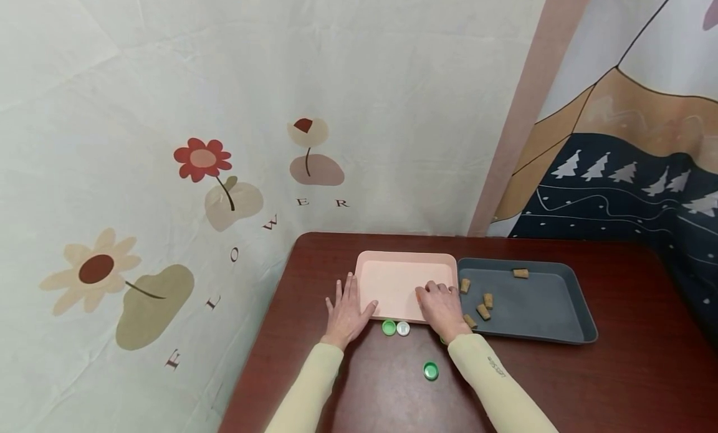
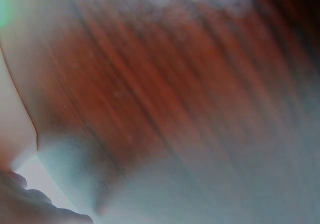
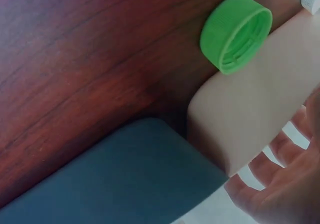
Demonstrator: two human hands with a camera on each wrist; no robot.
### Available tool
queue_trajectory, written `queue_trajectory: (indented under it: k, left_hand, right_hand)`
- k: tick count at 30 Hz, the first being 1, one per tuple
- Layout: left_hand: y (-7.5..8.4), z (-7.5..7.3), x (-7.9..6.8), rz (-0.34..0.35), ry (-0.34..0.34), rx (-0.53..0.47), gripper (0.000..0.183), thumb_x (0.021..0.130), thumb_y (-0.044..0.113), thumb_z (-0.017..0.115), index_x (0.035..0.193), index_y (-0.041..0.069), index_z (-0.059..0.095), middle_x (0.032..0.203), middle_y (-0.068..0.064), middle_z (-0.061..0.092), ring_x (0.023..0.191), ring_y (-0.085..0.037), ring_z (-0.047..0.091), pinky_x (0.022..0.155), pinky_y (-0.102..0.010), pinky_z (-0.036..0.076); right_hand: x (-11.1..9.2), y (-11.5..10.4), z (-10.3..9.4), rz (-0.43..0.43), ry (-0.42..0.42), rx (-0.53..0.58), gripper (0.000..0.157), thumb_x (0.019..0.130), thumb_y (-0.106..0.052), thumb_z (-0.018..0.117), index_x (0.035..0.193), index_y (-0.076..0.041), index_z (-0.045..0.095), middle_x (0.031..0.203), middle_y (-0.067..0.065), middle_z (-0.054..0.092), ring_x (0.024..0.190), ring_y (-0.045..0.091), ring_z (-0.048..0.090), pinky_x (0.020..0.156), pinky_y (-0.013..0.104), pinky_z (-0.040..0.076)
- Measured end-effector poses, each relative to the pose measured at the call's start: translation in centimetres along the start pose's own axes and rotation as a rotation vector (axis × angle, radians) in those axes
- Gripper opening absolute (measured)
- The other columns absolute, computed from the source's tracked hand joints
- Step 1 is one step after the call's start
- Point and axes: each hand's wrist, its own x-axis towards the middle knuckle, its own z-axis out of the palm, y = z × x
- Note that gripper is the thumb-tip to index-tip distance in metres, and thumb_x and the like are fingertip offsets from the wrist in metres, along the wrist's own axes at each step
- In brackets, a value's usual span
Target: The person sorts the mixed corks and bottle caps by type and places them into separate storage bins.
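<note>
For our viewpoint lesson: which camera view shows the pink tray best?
The head view: the pink tray shows from above, partly hidden by the right hand. The right wrist view shows only its outside near one corner; the left wrist view, apparently a slice.

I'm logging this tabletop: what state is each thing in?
Pink tray: upright, open-topped
Gray tray: upright, open-topped
Corks: scattered loose in gray tray
Green caps: open sides showing
White cap: facing unclear
Left hand: fingers straight, at pink tray's edge
Right hand: fingers curled, pinching orange piece
</note>
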Motion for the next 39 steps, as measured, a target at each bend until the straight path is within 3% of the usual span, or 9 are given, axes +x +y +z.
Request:
queue_trajectory:
  k: [5,9,16,25,33,39]
  left_hand:
    - [0.0,0.1,-0.1,0.002,-0.001,-0.013,0.094,0.098,0.066,0.046,0.165,0.005,0.02,0.173,-0.01,0.016,0.157,-0.042,0.011,0.112,-0.079,0.017]
    - [0.0,0.0,-0.2,0.002,0.007,-0.018,0.094,0.098,0.066,0.047,0.165,0.004,0.021,0.173,-0.01,0.016,0.157,-0.042,0.012,0.112,-0.079,0.017]
    - [-0.1,0.0,-0.2,0.0,0.006,-0.02,0.095,0.098,0.066,0.048,0.165,0.004,0.021,0.173,-0.011,0.016,0.157,-0.043,0.013,0.112,-0.079,0.018]
    - [0.1,-0.3,-0.1,-0.011,-0.01,-0.01,0.094,0.099,0.065,0.047,0.165,0.005,0.019,0.173,-0.009,0.014,0.157,-0.042,0.011,0.113,-0.078,0.017]
    - [0.1,-0.3,0.0,-0.009,-0.015,-0.015,0.093,0.099,0.065,0.046,0.166,0.006,0.018,0.174,-0.009,0.011,0.158,-0.041,0.009,0.113,-0.077,0.017]
    - [-0.1,0.0,0.0,-0.001,-0.006,-0.015,0.093,0.099,0.065,0.045,0.165,0.005,0.019,0.173,-0.01,0.012,0.157,-0.042,0.01,0.113,-0.078,0.017]
  right_hand:
    - [0.0,-0.1,-0.9,0.059,-0.053,0.016,0.032,0.092,-0.025,0.079,0.122,-0.016,0.074,0.12,0.012,0.069,0.106,0.037,0.066,0.089,0.059,0.051]
    - [-0.4,-0.2,-1.8,0.073,-0.038,0.068,0.039,0.095,-0.03,0.076,0.13,-0.016,0.071,0.132,0.013,0.066,0.118,0.038,0.063,0.094,0.06,0.049]
    - [-2.2,-0.9,-2.6,-0.003,0.086,0.148,0.041,0.094,-0.031,0.077,0.131,-0.014,0.071,0.136,0.015,0.065,0.119,0.038,0.064,0.095,0.061,0.05]
    - [-4.9,-1.4,-3.2,-0.06,0.112,0.167,0.04,0.097,-0.034,0.074,0.131,-0.014,0.07,0.135,0.011,0.066,0.119,0.033,0.065,0.096,0.06,0.05]
    - [-7.5,-1.8,-3.7,-0.091,0.01,0.168,0.043,0.099,-0.042,0.068,0.134,-0.018,0.07,0.139,0.007,0.064,0.127,0.031,0.06,0.103,0.065,0.043]
    - [-9.3,-1.8,-3.8,-0.179,-0.028,0.163,0.046,0.1,-0.047,0.066,0.136,-0.019,0.07,0.142,0.005,0.063,0.131,0.033,0.058,0.105,0.068,0.04]
